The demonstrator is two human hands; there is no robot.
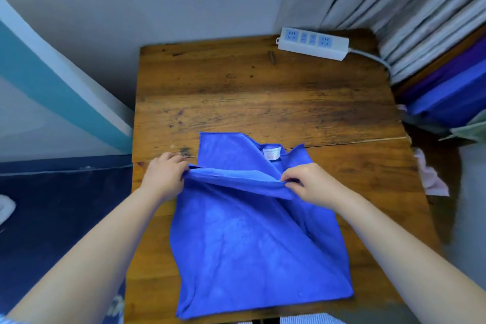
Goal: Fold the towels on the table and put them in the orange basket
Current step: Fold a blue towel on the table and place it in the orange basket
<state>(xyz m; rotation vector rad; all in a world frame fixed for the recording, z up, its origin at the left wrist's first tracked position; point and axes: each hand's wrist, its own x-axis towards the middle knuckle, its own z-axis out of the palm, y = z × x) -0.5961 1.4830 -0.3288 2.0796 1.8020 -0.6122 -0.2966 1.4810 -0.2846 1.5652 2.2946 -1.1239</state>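
Wooden table (263, 92) up against the wall has a white power strip (313, 43) at its far edge, and the blue towel (252, 239) is spread over the near half. Left hand (164, 175) and right hand (313, 183) are each pinching one end of a raised fold across the towel's middle.

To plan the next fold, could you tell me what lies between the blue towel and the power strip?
Only bare wooden table between the blue towel and power strip, as the head view shows.

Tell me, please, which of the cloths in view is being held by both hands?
The blue towel on the wooden table; left hand and right hand pinch its raised fold. The pale pink cloth hangs untouched at the table's right edge.
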